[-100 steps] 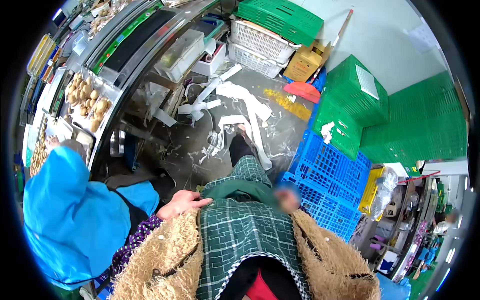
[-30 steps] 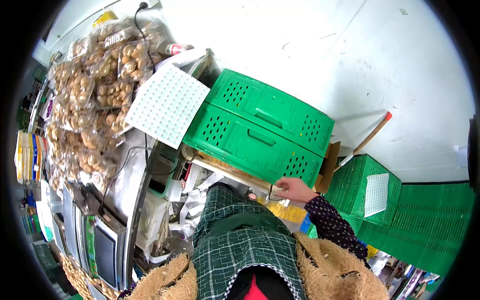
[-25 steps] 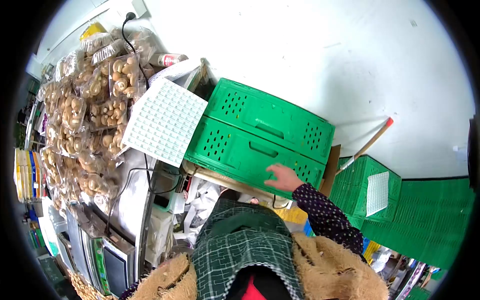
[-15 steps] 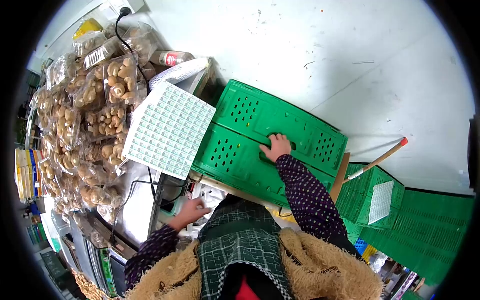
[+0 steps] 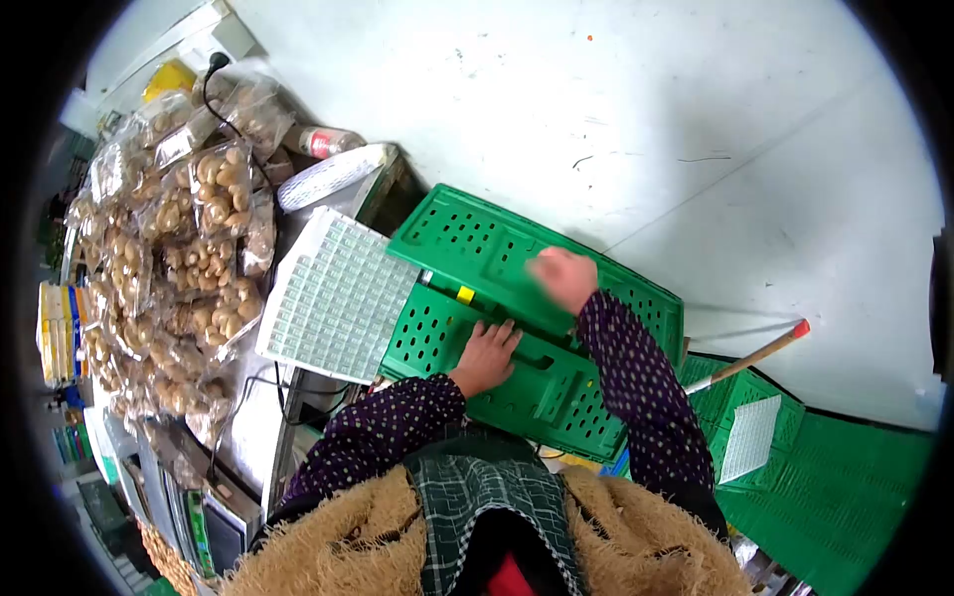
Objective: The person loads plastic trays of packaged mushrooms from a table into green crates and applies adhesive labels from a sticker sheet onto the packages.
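Observation:
A green folding crate (image 5: pixel 422 333) lies in front of me with its two perforated panels parted by a gap, where a small yellow piece shows. My left hand (image 5: pixel 486 358) rests on the near panel, fingers apart, beside its handle slot. Over the far panel (image 5: pixel 467 233) is my right hand (image 5: pixel 564 278), blurred by motion, its fingers curled at the panel's inner edge; what they grip is hidden. A white sheet printed with rows of small labels (image 5: pixel 343 298) lies against the crate's left end.
Bagged mushrooms (image 5: pixel 214 194) are heaped on the metal table (image 5: pixel 243 397) at left, with a black cable and a bottle (image 5: pixel 328 142). A wooden-handled tool (image 5: pixel 760 355) leans at right near stacked green crates (image 5: pixel 835 467). A white wall (image 5: pixel 696 119) stands behind.
The view has turned from the floor and a co-worker to the crate. Lately my left hand came onto the near panel, my right hand moved at the far one, and the gap between the panels widened.

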`<state>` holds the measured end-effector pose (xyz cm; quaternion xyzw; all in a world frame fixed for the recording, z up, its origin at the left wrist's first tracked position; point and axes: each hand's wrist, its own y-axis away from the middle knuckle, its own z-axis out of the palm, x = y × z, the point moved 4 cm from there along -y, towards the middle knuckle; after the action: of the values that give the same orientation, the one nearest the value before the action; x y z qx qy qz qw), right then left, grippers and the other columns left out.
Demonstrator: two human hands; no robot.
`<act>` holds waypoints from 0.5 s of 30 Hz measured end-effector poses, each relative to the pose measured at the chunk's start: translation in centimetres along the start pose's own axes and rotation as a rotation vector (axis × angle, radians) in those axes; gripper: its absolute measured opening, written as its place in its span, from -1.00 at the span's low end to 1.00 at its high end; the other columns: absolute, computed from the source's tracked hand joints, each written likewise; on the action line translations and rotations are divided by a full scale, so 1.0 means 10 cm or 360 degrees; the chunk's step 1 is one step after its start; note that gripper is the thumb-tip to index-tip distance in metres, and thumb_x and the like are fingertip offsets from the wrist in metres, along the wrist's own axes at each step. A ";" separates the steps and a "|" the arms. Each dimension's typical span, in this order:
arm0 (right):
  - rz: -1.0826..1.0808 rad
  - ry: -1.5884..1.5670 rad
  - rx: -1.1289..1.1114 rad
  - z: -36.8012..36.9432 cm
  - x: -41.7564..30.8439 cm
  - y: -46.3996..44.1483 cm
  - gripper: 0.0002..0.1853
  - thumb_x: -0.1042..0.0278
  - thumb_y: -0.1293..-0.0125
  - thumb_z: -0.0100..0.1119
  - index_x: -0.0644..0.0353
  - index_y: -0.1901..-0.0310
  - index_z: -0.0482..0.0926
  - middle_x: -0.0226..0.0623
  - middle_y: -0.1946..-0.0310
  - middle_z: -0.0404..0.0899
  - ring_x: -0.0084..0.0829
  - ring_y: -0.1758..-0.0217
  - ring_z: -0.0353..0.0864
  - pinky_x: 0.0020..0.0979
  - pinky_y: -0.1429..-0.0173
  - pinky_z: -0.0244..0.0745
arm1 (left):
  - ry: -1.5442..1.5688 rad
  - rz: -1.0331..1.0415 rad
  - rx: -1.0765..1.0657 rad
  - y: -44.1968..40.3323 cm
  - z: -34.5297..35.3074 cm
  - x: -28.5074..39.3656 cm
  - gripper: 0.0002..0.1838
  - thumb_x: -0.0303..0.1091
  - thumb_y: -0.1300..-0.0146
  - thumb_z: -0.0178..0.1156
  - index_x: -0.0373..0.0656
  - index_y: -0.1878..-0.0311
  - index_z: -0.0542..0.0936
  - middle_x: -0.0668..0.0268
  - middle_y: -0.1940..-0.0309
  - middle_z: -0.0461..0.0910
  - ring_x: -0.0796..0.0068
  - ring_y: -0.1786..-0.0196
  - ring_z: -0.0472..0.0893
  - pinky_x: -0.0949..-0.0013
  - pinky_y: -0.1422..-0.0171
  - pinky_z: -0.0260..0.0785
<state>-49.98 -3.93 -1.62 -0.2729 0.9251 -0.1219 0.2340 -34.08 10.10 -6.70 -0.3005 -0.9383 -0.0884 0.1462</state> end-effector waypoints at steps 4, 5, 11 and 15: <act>0.0166 -0.0197 -0.0292 0.05 -0.46 0.75 -0.51 -0.11 -0.15 0.32 0.11 0.08 0.53 -0.22 0.28 0.52 -0.21 0.25 0.58 -0.17 0.21 0.48 | -0.0195 0.0055 -0.0064 0.25 0.02 0.09 -0.31 -0.15 -0.01 0.31 -0.17 -0.25 0.41 0.05 -0.29 0.33 0.09 -0.28 0.35 -0.02 -0.39 0.11; 0.0146 -0.0215 -0.0296 0.14 -0.45 0.90 -0.51 -0.11 -0.15 0.32 0.11 0.08 0.53 -0.22 0.28 0.52 -0.21 0.25 0.58 -0.17 0.21 0.48 | -0.0140 0.0094 -0.0141 0.37 -0.02 0.13 -0.32 -0.16 -0.01 0.31 -0.18 -0.24 0.41 0.05 -0.29 0.33 0.09 -0.31 0.33 -0.02 -0.40 0.10; 0.0550 0.0018 -0.0759 0.42 -0.20 0.95 -0.46 -0.11 -0.11 0.34 0.10 0.02 0.46 -0.22 0.26 0.57 -0.13 0.26 0.62 -0.12 0.20 0.50 | -0.0076 0.0137 -0.0015 0.18 -0.07 0.20 -0.31 -0.14 -0.02 0.33 -0.20 -0.24 0.40 0.06 -0.28 0.33 0.08 -0.36 0.27 -0.01 -0.42 0.08; 0.0262 0.0050 0.0016 -0.82 -0.15 -0.01 -0.61 -0.04 -0.14 0.35 0.09 0.18 0.57 -0.28 0.35 0.64 -0.17 0.41 0.65 -0.23 0.37 0.53 | -0.0024 -0.0133 -0.0008 -0.11 0.02 -0.06 -0.28 -0.03 -0.06 0.28 -0.23 -0.25 0.40 0.04 -0.22 0.36 0.06 -0.33 0.30 -0.04 -0.41 0.11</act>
<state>-52.85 -2.36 6.00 -0.1929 0.9474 -0.1112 0.2300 -34.29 8.93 -7.14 -0.2621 -0.9509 -0.0944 0.1346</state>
